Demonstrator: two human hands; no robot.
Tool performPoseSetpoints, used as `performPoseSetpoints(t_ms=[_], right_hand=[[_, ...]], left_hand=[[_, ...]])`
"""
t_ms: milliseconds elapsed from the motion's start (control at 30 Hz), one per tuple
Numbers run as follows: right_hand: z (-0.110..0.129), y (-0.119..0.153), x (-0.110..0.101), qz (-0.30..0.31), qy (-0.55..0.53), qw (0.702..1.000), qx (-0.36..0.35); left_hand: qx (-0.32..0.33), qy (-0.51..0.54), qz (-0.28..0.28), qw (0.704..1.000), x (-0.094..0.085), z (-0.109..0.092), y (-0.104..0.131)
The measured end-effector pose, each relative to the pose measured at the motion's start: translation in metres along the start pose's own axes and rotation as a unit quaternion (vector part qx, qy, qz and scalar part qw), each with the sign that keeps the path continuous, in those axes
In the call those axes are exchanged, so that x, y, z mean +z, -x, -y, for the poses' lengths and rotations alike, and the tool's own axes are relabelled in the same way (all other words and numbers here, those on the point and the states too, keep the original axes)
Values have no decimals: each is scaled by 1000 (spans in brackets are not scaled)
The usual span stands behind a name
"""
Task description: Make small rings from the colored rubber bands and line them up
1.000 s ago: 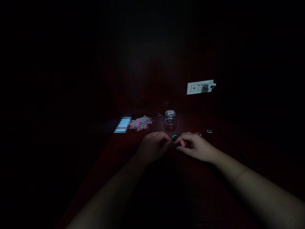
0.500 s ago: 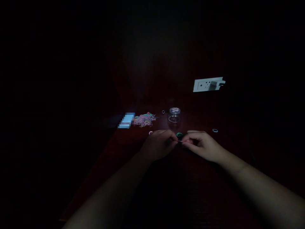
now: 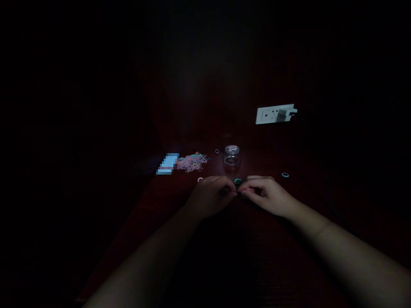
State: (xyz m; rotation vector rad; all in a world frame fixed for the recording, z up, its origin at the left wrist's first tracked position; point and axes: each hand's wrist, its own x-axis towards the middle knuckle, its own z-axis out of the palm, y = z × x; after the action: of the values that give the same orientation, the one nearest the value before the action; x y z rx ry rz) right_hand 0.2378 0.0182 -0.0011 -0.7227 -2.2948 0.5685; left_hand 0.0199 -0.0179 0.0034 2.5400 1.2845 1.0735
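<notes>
Thin band [image 3: 238,191] pinched between our left hand [image 3: 210,196] and right hand [image 3: 269,195], nearer us than jar [image 3: 231,159]; faint, mostly hidden.

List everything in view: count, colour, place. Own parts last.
tabletop: 1, dark red, below
wall: 1, dark red, behind
socket plate: 1, white, on wall, right
plug: 1, white, in socket plate
elastic-band pile: 1, mostly pink-lilac, some teal, back left; bands uncountable
pixelated panel: 1, pale blue, left of pile
lidded jar: 1, clear, back centre
pale ring: 1, left of jar
teal coil: 1, in front of jar
blue ring: 1, right
pink ring: 1, partly hidden, in front of pile
thin strand: 1, colour unclear, below coil
left hand, right hand: 2, bare, centre, fingers pinching strand
forearms: 2, bare, lower left and right
</notes>
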Motion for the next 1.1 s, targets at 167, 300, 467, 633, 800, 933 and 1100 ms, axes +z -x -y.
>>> performPoseSetpoints(t_ms=[167,300,467,633,800,933,1100], right_hand=[[1,1,1,-10,0,1000,13],[2,1,3,-13,-7,1000,27],[3,0,2,-29,0,999,24],[2,-1,1,-19,5,1000,15],[2,-2,1,-12,9,1000,2],[3,-1,0,-11,5,1000,1],[3,1,-1,-5,0,1000,9]], left_hand=[[5,1,2,1000,1,1,0],[3,3,8,1000,1,1,0],[7,6,18,1000,1,0,1],[14,7,15,1000,2,1,0],[26,8,12,1000,2,-1,-1],[32,10,10,999,2,-3,-2],[30,16,7,999,3,-4,-2]])
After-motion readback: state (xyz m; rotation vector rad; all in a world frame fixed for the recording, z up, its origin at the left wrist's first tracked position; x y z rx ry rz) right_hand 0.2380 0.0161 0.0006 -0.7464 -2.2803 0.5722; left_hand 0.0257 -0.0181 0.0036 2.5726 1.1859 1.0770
